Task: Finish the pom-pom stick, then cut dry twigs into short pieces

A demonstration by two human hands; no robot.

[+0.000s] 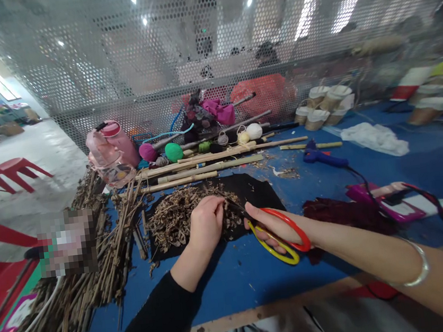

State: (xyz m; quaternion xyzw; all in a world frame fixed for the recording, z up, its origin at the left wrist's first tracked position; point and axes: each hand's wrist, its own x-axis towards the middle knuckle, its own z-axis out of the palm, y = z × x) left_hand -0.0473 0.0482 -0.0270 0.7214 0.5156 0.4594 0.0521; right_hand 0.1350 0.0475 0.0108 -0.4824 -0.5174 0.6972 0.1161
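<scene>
My right hand [270, 227] grips a pair of scissors [294, 227] with one red and one yellow handle loop. The dark blades point left toward my left hand [207, 223], and how far they are apart is hard to see. My left hand is closed in a pinch, thumb against the fingers; whatever it holds is too small to name. Beneath both hands lies a heap of short, dried brown plant pieces [171, 214], spread on a black sheet [267, 195] on the blue table [227, 288].
Long dried stalks [88, 298] cover the table's left side. Bamboo sticks [221, 165], yarn balls [174, 152] and a pink bottle [121, 143] stand behind. To the right are a blue glue gun [327, 159], dark red material [342, 213], a magenta power strip [406, 209] and paper cups [316, 118].
</scene>
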